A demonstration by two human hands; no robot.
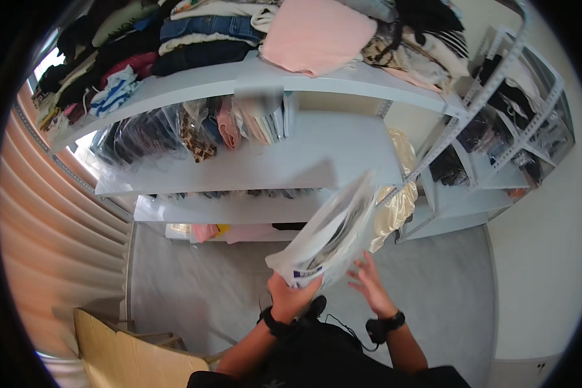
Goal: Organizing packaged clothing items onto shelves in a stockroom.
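Two bare hands meet low in the middle of the view, each with a dark band at the wrist. The left hand (290, 296) is clenched around the lower end of a clear plastic garment bag (330, 233), gripping it from underneath so the packet rises up and to the right, tilted, toward the shelving. The right hand (370, 284) is spread, fingers (367, 264) fanned and loose, just beside the bag's lower right edge; whether the fingertips actually touch the plastic cannot be told. The bag is blurred, with something dark and light folded inside it.

Behind the bag's upper end stands a pale grey shelf unit (343, 152). Its middle board is bare on the right half, directly beyond the bag, while the left half holds a row of bagged garments stood on edge (194, 129), some dark, one leopard-patterned, some pink. A shiny cream-gold fabric (394, 207) hangs just right of the bag, near its top. The top board carries folded clothes in piles, among them a pink folded garment (313, 32) and folded jeans (210, 26). A second shelf unit (504, 129) stands to the right with more dark bagged items. Grey floor (194, 284) lies under the hands, a peach curtain (52, 213) hangs at left, and a light wooden piece (129, 359) sits at the lower left.
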